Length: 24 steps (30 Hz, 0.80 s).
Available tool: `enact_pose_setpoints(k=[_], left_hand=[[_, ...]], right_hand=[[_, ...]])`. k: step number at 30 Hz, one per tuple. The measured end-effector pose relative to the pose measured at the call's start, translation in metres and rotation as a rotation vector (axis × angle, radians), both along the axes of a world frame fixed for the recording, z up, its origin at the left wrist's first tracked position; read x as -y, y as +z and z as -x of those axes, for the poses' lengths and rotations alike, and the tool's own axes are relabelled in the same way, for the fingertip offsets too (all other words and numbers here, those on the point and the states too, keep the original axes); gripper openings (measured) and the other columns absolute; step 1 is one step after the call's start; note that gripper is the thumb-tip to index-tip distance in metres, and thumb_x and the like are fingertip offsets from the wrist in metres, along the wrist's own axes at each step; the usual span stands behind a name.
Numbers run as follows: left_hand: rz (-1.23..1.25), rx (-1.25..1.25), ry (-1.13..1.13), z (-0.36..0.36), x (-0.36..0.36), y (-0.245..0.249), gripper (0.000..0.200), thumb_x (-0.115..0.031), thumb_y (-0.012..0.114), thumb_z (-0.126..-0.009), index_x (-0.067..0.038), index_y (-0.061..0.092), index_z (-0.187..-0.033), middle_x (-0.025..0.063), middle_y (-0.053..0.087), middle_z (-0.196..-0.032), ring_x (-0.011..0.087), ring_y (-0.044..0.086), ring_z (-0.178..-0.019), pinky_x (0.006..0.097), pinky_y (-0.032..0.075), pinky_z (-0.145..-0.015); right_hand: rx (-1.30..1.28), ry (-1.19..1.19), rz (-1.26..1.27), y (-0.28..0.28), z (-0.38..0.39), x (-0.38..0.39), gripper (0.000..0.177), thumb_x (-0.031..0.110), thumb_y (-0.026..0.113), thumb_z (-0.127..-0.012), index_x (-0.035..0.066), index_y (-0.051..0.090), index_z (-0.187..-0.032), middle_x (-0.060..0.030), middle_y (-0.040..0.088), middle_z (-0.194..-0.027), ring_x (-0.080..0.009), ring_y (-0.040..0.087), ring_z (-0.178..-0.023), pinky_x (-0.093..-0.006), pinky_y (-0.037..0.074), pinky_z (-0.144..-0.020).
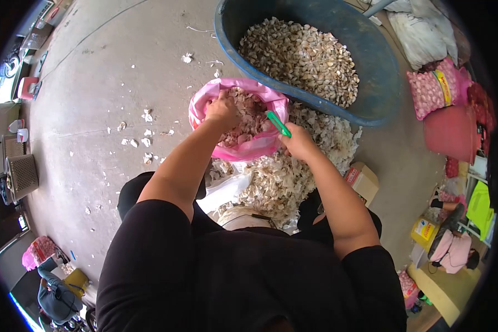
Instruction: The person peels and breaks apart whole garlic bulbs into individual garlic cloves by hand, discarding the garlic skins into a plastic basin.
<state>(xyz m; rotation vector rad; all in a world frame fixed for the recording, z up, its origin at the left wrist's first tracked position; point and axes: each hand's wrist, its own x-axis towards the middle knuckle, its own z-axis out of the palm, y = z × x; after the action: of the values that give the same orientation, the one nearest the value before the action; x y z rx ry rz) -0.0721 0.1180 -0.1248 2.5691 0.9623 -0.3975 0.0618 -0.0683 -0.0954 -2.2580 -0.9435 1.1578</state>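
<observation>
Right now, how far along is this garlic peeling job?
Done: the blue tub holds a layer of peeled-looking cloves, and a heap of skins lies by it. In hand: the left hand reaches into the pink bag; the right hand grips a green tool. Left: the bag looks quite full of garlic.

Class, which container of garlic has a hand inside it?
The pink plastic bag: the left hand is inside it, while the blue tub and pink mesh sack sit untouched.
</observation>
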Motion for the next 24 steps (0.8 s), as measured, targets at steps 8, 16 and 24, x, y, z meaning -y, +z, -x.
enact_pose_setpoints(k=[8,16,24], left_hand=[[1.477,0.827,0.813,0.03,0.025,0.045,0.035,-0.018,0.054,-0.077,-0.006,0.05,-0.11,0.0115,0.055,-0.105,0.0228,0.054,-0.096,0.0355,0.045,-0.08],[1.701,0.875,0.797,0.01,0.086,0.096,0.033,-0.042,0.044,-0.084,-0.011,0.053,-0.093,0.005,0.057,-0.082,0.0172,0.055,-0.072,0.0306,0.045,-0.061],[1.324,1.11,0.691,-0.01,0.138,0.131,0.047,-0.045,0.037,-0.088,-0.001,0.053,-0.087,0.005,0.055,-0.076,0.0148,0.052,-0.064,0.0282,0.043,-0.057]], right_hand=[[-0.062,-0.07,-0.068,0.082,0.032,0.034,0.033,0.012,0.052,-0.082,0.006,0.045,-0.113,-0.0065,0.054,-0.066,-0.0128,0.055,-0.051,-0.0301,0.046,-0.046],[0.403,0.035,-0.333,0.148,0.066,0.084,0.04,0.017,0.054,-0.078,0.012,0.044,-0.117,-0.0206,0.058,-0.081,-0.0369,0.056,-0.069,-0.0432,0.045,-0.062],[0.543,-0.025,-0.263,0.184,0.094,0.115,0.041,0.016,0.052,-0.078,0.015,0.045,-0.119,-0.0182,0.058,-0.071,-0.0374,0.056,-0.065,-0.0449,0.044,-0.06]])
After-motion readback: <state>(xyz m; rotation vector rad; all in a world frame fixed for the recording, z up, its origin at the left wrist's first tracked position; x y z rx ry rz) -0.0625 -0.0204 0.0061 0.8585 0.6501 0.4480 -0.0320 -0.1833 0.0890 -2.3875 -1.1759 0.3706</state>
